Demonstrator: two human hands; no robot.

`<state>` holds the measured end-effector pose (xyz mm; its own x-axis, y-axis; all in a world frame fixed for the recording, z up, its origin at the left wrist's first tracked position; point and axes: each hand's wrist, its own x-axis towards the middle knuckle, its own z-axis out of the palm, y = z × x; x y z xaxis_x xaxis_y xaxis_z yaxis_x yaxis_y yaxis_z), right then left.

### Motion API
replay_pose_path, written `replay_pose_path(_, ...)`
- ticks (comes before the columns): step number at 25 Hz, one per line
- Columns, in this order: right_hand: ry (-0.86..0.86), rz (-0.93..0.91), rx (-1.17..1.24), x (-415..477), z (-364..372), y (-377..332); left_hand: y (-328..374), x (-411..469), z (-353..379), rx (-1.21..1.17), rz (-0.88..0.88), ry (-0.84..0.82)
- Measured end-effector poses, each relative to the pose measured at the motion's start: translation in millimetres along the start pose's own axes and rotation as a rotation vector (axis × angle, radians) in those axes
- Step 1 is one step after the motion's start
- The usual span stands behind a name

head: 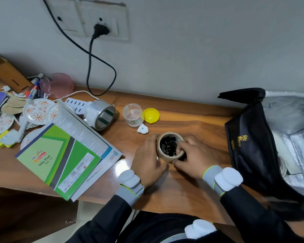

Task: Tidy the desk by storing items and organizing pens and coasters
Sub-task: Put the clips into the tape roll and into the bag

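Our left hand (148, 160) rests with fingers straight against the tape roll (162, 157). Our right hand (191, 158) grips its rim, fingers curled inside among binder clips (167, 144). The roll stands on the desk (191, 123) between them. Beyond: jar (132, 114), yellow lid (151, 115). Right: black bag (253, 137). Far left: notepad (60, 158), coasters (38, 111), pens (33, 90).

tape (165, 156): brown roll, flat on surface (191, 125), core up, between left grip (147, 160) and right grip (191, 158), touching both | clips (166, 146): black, heaped in tape core | jar (132, 114): clear, upright, open, beyond left grip | lid (151, 115): yellow, touching jar | coasters (37, 111): floral, piled far left
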<state>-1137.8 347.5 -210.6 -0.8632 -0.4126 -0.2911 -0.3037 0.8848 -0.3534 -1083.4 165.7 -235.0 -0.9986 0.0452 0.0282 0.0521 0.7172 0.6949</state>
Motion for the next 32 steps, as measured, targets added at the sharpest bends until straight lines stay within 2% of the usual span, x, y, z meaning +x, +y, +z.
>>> replay_pose_path(4,0.044,-0.004,0.029,-6,3,1,2,6,5,0.035,-0.015,-0.044)
replay_pose_path(10,0.143,-0.043,0.104,-11,-1,1,4,13,1,-0.08,-0.107,-0.02)
replay_pose_path(13,0.197,-0.047,0.152,-13,-11,0,4,12,-1,-0.075,-0.092,0.009)
replay_pose_path(20,0.358,-0.035,0.251,-31,-40,4,44,31,-3,-0.088,0.084,0.104)
replay_pose_path(27,0.658,-0.038,0.345,-73,-96,32,130,67,7,-0.205,0.292,0.162)
replay_pose_path(30,0.775,0.054,0.362,-98,-117,66,183,85,25,-0.169,0.416,0.103)
replay_pose_path(32,0.766,0.142,0.374,-105,-123,86,207,96,38,-0.13,0.457,0.069)
